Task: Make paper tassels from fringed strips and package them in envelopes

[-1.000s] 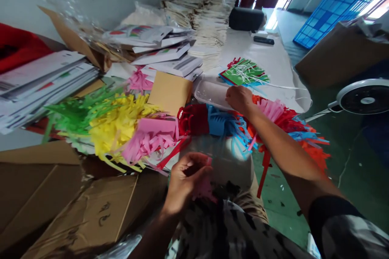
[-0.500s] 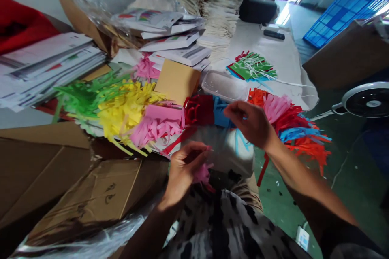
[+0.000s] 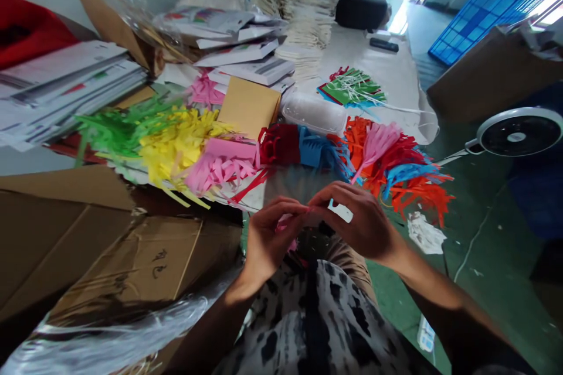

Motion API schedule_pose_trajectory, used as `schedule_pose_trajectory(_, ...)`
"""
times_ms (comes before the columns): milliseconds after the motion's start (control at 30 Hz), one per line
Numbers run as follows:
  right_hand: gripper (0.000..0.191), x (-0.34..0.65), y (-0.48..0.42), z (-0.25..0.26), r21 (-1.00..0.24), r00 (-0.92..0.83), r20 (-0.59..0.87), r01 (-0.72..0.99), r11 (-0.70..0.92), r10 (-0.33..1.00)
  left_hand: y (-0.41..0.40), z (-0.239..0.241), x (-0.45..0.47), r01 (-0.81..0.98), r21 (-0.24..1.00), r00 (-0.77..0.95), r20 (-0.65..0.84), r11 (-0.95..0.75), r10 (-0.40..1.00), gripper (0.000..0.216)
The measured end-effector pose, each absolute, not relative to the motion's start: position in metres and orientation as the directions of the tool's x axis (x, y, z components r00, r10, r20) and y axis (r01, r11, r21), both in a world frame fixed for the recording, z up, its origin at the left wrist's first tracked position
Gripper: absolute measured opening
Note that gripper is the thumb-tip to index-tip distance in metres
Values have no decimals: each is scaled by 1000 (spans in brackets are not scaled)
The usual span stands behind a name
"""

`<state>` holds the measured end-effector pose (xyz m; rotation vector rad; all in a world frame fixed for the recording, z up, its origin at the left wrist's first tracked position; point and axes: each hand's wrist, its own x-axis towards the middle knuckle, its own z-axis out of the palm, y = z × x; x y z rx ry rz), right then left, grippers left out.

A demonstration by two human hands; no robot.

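My left hand [image 3: 275,240] is closed in a pinch around a pink tissue-paper tassel [image 3: 284,224], whose strips hang below the palm, mostly hidden. My right hand [image 3: 358,220] has its thumb and forefinger pressed together on the tassel's tip, meeting the left fingertips above my lap. Beyond the hands, fringed tissue sheets lie along the table's near edge: pink [image 3: 224,167], dark red [image 3: 281,143] and blue [image 3: 312,146]. Finished-looking tassels in orange, red and blue are bunched at the right, with a pink tassel [image 3: 380,140] on top.
Green fringe [image 3: 123,135] and yellow fringe [image 3: 176,143] lie at the left, near a cardboard box [image 3: 162,263]. A clear plastic tub [image 3: 314,114] sits behind the sheets. Green pieces with white strings [image 3: 354,91] lie beyond. At the right stands a fan [image 3: 519,135].
My right hand has come in from above the blue fringe, down and left, to meet my left fingertips. The left hand still holds the pink tassel. The whole view has shifted slightly.
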<state>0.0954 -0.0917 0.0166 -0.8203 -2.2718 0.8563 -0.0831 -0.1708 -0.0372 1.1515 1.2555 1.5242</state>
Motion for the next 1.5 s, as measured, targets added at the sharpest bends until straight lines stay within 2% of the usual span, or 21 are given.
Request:
schedule_pose_trajectory(167, 14, 101, -103, 15, -678, -651, 296, 372, 633, 699, -175, -28, -75, 48, 986, -224, 167, -160, 960, 7)
schedule_pose_trajectory(400, 13, 110, -110, 8, -656, -580, 370, 389, 647, 725, -173, -29, -65, 11, 997, -185, 76, -75, 980, 15)
schedule_pose_trajectory(600, 12, 117, -115, 2, -671, -588, 343, 391, 629, 732, -175, -34, -63, 34, 986, -158, 165, -161, 974, 11)
schedule_pose_trajectory(700, 13, 120, -119, 1, -716, -583, 307, 379, 586, 752, -176, -37, -61, 6, 993, -162, 119, -119, 980, 11)
schedule_pose_trajectory(833, 12, 126, -128, -4, -833, -485, 198, 375, 407, 852, -178, -42, -60, -10, 1000, -154, 19, -20, 988, 13)
schedule_pose_trajectory(933, 9, 128, -133, -11, -839, -443, 200, 383, 386, 874, -178, -49, -59, 33, 999, -89, -15, 18, 996, 18)
schedule_pose_trajectory(1033, 11, 130, -136, -17, -810, -468, 252, 377, 449, 847, -177, -54, -58, 114, 993, 12, 24, -25, 1000, 14)
schedule_pose_trajectory(1100, 11, 132, -136, -18, -806, -454, 256, 387, 448, 853, -179, -56, -57, 154, 987, 64, 41, -50, 997, 20)
schedule_pose_trajectory(1200, 11, 140, -136, -15, -821, -360, 272, 397, 410, 893, -186, -57, -58, 164, 987, 125, -19, -1, 992, 29)
schedule_pose_trajectory(1300, 12, 144, -135, -12, -864, -288, 273, 345, 366, 918, -193, -61, -58, 88, 992, 157, -105, 92, 982, 33)
schedule_pose_trajectory(1400, 14, 141, -137, -12, -921, -381, 184, 256, 295, 906, -196, -67, -55, -31, 987, 143, -151, 157, 978, 36)
schedule_pose_trajectory(1500, 22, 136, -136, -16, -954, -468, 104, 204, 222, 877, -194, -71, -51, -35, 987, 163, -149, 157, 975, 37)
